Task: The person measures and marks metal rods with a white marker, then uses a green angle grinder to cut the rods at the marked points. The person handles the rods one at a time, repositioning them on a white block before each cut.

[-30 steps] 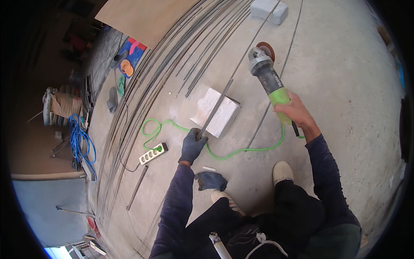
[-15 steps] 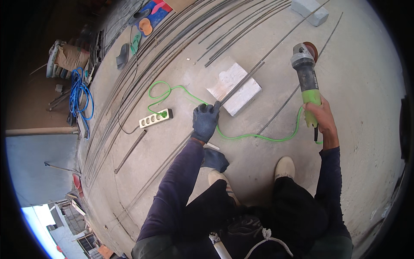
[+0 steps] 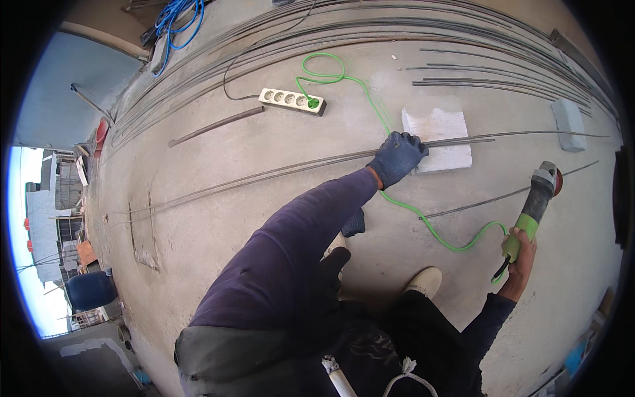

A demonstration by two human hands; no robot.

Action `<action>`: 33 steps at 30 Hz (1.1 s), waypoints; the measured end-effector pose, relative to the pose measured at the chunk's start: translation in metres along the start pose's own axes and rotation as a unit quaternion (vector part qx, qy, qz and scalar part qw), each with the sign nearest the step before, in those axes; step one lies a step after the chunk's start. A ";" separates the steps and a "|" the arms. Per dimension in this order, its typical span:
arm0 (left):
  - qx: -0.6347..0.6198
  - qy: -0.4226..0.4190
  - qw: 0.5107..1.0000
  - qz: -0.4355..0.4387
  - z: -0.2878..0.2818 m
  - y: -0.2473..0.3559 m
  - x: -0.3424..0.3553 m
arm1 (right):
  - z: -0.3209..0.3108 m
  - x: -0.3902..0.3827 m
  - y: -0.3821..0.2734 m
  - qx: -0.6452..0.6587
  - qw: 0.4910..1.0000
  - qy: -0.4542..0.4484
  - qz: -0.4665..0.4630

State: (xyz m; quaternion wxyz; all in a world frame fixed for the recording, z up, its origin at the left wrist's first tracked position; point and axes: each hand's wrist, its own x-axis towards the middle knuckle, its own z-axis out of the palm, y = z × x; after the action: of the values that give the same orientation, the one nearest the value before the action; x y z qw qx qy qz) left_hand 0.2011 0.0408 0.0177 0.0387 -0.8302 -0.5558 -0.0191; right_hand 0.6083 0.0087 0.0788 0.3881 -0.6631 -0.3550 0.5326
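Observation:
My left hand [image 3: 398,159], in a dark blue work glove, is closed around thin steel rods [image 3: 291,169] just left of a whitish block [image 3: 436,122]. The rods lie across that block and stretch far to both sides. Bare and held out to the right, my right hand [image 3: 522,264] grips a green and grey angle grinder [image 3: 537,198] by its rear body. Its disc [image 3: 558,183] points up and away, apart from the rods. The grinder's green cord [image 3: 423,221] loops over the floor, passes behind my left hand, and plugs into a white power strip [image 3: 284,99].
Long rods [image 3: 370,30] lie bundled along the far side, with shorter rods [image 3: 483,83] nearer. A second pale block [image 3: 568,126] stands at right. One rod [image 3: 473,204] lies near the grinder. A dark glove-like item [image 3: 354,223] rests by my left foot. A pipe [image 3: 218,126] lies at left.
My view has turned leftward, so the rods now run nearly level across it. My left hand still holds the rods; the grinder stays in my right hand, now lower in view.

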 end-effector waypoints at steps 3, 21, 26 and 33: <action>0.007 0.003 1.000 0.020 0.000 0.001 0.003 | -0.005 0.000 -0.005 0.007 1.000 0.007 -0.002; -0.095 -0.114 0.986 0.071 0.026 0.033 -0.035 | -0.002 -0.004 -0.006 0.005 1.000 -0.012 -0.018; -0.106 0.148 0.983 -0.017 -0.003 0.016 -0.016 | 0.011 0.011 0.006 -0.074 0.991 -0.016 -0.107; -0.333 -0.082 0.919 -0.196 0.011 -0.018 0.019 | 0.054 0.026 -0.007 -0.191 0.972 -0.021 -0.134</action>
State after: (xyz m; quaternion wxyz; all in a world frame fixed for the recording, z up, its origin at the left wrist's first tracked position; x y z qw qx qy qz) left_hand 0.1918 0.0661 0.0086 -0.2897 -0.6684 -0.6702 -0.1422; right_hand 0.5599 0.0422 0.0672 0.3145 -0.6601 -0.5439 0.4117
